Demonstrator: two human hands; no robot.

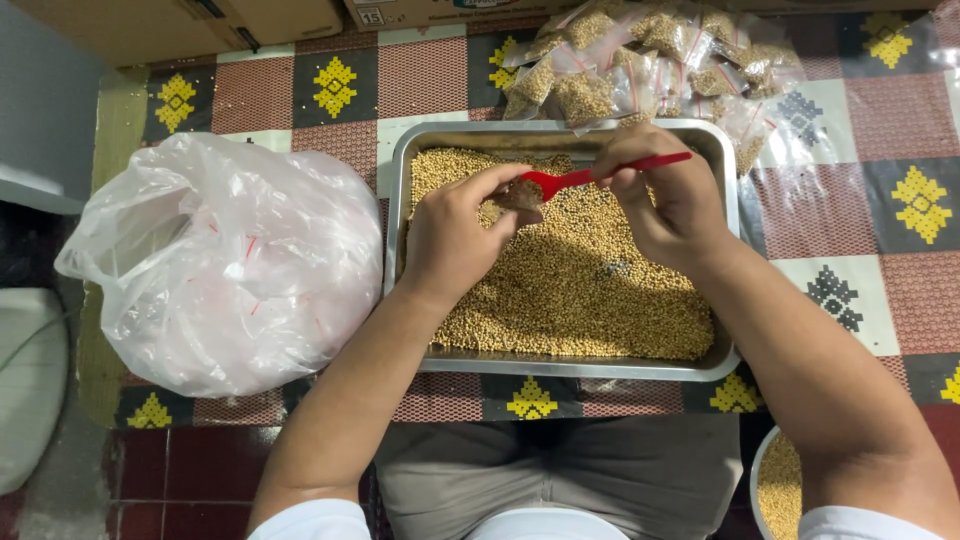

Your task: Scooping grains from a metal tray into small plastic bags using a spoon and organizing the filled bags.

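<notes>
Steel tray point(400, 200), rectangular, sits on a checked cloth point(860, 230) of red, white and dark squares with yellow diamond motifs. The tray is filled nearly edge to edge with small tan seeds point(580, 290).

Left hand point(455, 235): over the upper left part of the tray, fingers curled in, thumb and fingertips pinching a small clear bag point(520, 195) that already shows seed inside. The bag's mouth faces right, toward the spoon.

Right hand point(665, 200): over the upper right part of the tray, fingers closed around the handle of a red plastic spoon point(590, 176). The spoon lies nearly level, its bowl at the bag's mouth, touching or just inside it; I cannot tell which.

Beyond the tray's far rim: a heap of small filled seed bags point(650, 60), clear, some with a red strip at the top, lying against the tray's edge.

Left of the tray: a large crumpled translucent white plastic bag point(220, 265), touching or just beside the tray wall.

Bottom right corner: part of a round white bowl point(775, 485) holding more seeds, near the right forearm.

Far edge: cardboard boxes point(180, 25).
</notes>
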